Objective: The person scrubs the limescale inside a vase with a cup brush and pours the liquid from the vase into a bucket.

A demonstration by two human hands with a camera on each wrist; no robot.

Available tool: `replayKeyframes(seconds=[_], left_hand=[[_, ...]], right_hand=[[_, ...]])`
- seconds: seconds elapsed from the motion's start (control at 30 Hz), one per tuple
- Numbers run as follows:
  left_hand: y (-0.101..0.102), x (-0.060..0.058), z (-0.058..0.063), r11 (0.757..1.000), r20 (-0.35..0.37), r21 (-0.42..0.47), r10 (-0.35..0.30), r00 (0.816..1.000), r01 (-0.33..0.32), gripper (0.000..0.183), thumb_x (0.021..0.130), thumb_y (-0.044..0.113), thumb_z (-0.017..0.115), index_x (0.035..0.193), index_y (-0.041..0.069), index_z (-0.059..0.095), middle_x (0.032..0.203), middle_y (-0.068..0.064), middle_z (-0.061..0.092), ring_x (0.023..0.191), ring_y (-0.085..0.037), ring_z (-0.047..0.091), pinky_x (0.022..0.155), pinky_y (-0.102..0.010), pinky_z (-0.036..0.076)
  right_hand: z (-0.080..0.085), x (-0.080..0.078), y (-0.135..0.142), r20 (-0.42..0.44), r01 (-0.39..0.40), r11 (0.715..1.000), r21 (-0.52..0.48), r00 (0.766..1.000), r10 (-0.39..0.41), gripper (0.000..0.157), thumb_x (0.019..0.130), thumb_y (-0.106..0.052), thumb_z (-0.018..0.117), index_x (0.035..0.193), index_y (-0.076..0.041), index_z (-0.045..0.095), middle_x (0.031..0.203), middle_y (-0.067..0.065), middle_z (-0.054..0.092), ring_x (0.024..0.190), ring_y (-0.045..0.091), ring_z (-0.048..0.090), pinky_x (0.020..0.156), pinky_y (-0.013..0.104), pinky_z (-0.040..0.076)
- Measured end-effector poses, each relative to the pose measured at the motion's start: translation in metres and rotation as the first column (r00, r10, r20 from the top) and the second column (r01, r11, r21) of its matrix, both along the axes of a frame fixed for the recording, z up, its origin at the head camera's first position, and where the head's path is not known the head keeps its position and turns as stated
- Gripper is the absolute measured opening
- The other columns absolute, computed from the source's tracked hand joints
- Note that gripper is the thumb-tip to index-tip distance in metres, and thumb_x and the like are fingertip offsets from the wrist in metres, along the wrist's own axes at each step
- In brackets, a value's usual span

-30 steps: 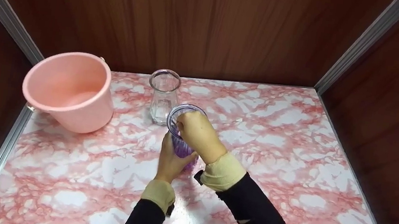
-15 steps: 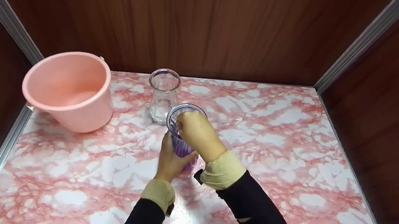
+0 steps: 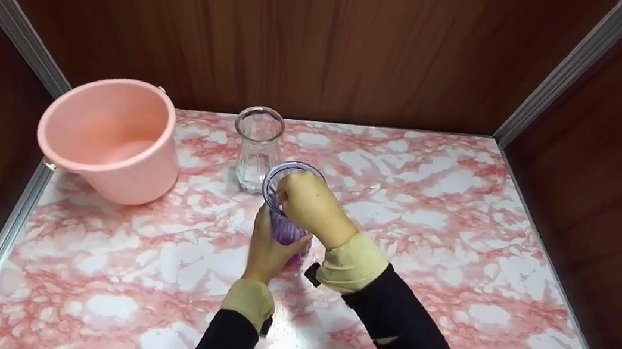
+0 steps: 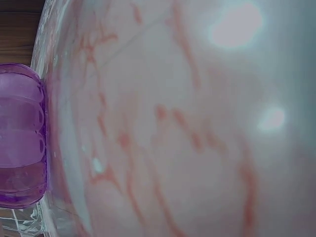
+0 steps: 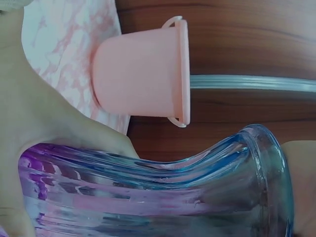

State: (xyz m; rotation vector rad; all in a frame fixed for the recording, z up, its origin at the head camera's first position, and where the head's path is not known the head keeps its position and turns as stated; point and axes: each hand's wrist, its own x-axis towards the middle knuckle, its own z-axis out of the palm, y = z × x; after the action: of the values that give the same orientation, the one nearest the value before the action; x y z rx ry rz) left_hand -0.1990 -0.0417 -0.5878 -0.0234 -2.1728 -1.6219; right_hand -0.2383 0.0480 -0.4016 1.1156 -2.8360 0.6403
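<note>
A purple-blue ribbed glass vase (image 3: 286, 231) stands on the table below me, flared at its rim. My left hand (image 3: 267, 253) grips it round the lower body, thumb on the near side. Into its mouth reaches my right hand (image 3: 310, 204), bent at the wrist. The right fingers are inside the vase and hidden in the head view, so whether they hold anything cannot be told. Seen from the right wrist, the vase (image 5: 148, 197) lies across the lower part, with my left hand (image 5: 44, 113) around its base. Its purple bottom (image 4: 22, 138) shows in the left wrist view.
A clear glass vase (image 3: 257, 152) stands close behind the purple one. To the left is a pink bucket (image 3: 144, 182), near the back wall. Brown wood-look panels (image 3: 329, 39) enclose the pink-and-white marbled table (image 3: 419, 309) at the back and sides.
</note>
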Motion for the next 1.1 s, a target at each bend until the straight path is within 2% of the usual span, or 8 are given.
replayKeyframes(seconds=[0.23,0.33,0.5,0.6,0.73,0.83,1.0,1.1], left_hand=[[-0.0012,-0.0004,-0.0002,1.0,-0.005,-0.014,-0.001,1.0,0.001,0.1,0.072,0.03,0.092,0.15,0.002,0.037,0.143,-0.02,0.048,0.127,-0.035,0.05,0.112,-0.048,0.04],[-0.0011,-0.0005,0.0,1.0,-0.001,-0.017,-0.002,1.0,0.002,0.1,0.072,0.032,0.092,0.15,0.002,0.037,0.142,-0.02,0.049,0.127,-0.035,0.05,0.112,-0.048,0.04],[-0.0016,-0.0016,-0.0006,1.0,-0.038,-0.03,-0.002,0.999,0.001,0.099,0.072,0.032,0.091,0.149,0.001,0.038,0.141,-0.021,0.049,0.127,-0.035,0.05,0.112,-0.049,0.04],[-0.0015,-0.0016,-0.0009,0.999,-0.057,-0.038,0.006,0.998,-0.008,0.099,0.072,0.03,0.091,0.149,-0.001,0.037,0.141,-0.022,0.049,0.126,-0.036,0.05,0.111,-0.05,0.041],[-0.001,-0.002,-0.0011,0.999,-0.062,-0.049,0.008,0.998,-0.011,0.1,0.072,0.031,0.091,0.149,-0.002,0.037,0.14,-0.022,0.05,0.127,-0.036,0.05,0.112,-0.049,0.041],[-0.0011,-0.0024,-0.0015,0.999,-0.064,-0.046,0.006,0.998,-0.009,0.099,0.071,0.031,0.091,0.148,-0.002,0.037,0.14,-0.022,0.05,0.127,-0.035,0.05,0.112,-0.048,0.04],[-0.0023,-0.002,-0.001,0.999,-0.063,-0.037,0.004,0.998,-0.006,0.1,0.07,0.03,0.091,0.148,-0.003,0.037,0.14,-0.023,0.05,0.128,-0.036,0.049,0.112,-0.049,0.04],[-0.0029,-0.0023,-0.0012,0.999,-0.058,-0.034,-0.004,0.998,0.002,0.101,0.071,0.029,0.091,0.149,-0.003,0.036,0.142,-0.024,0.049,0.129,-0.037,0.048,0.113,-0.05,0.039]], right_hand=[[0.0009,-0.0012,0.0009,-0.003,-0.005,1.0,-0.008,1.0,0.005,0.026,0.079,0.012,0.061,0.062,-0.006,0.053,0.064,0.002,0.049,0.064,0.021,0.044,0.065,0.044,0.052],[0.0009,-0.0007,0.0016,-0.011,0.002,1.0,-0.02,1.0,-0.002,0.025,0.079,0.011,0.062,0.062,-0.006,0.054,0.064,0.002,0.049,0.064,0.02,0.044,0.065,0.043,0.051],[-0.0013,-0.0008,0.002,-0.022,0.01,0.996,-0.087,1.0,-0.012,0.023,0.084,0.007,0.063,0.064,-0.004,0.057,0.064,0.001,0.047,0.064,0.018,0.043,0.061,0.039,0.048],[-0.002,-0.0008,0.0022,-0.004,0.018,0.993,-0.119,1.0,-0.019,0.025,0.086,0.004,0.064,0.064,-0.005,0.057,0.064,-0.002,0.043,0.063,0.016,0.042,0.059,0.034,0.044],[-0.0015,-0.0009,0.0035,0.029,0.032,0.989,-0.142,0.999,-0.028,0.027,0.084,0.003,0.066,0.063,-0.009,0.053,0.062,-0.004,0.041,0.062,0.015,0.041,0.057,0.03,0.038],[-0.0019,-0.0001,0.0041,0.036,0.029,0.987,-0.161,0.999,-0.024,0.024,0.082,0.005,0.068,0.064,-0.007,0.057,0.063,-0.001,0.048,0.062,0.015,0.043,0.057,0.03,0.04],[-0.0055,0.0031,0.0031,-0.028,0.02,0.982,-0.186,0.999,-0.026,0.012,0.083,0.007,0.068,0.074,-0.002,0.069,0.071,0.008,0.065,0.067,0.02,0.056,0.065,0.039,0.054],[-0.0068,0.005,0.0015,-0.049,0.033,0.98,-0.197,0.998,-0.044,0.013,0.084,0.007,0.068,0.074,0.0,0.069,0.072,0.01,0.067,0.068,0.024,0.059,0.067,0.043,0.055]])
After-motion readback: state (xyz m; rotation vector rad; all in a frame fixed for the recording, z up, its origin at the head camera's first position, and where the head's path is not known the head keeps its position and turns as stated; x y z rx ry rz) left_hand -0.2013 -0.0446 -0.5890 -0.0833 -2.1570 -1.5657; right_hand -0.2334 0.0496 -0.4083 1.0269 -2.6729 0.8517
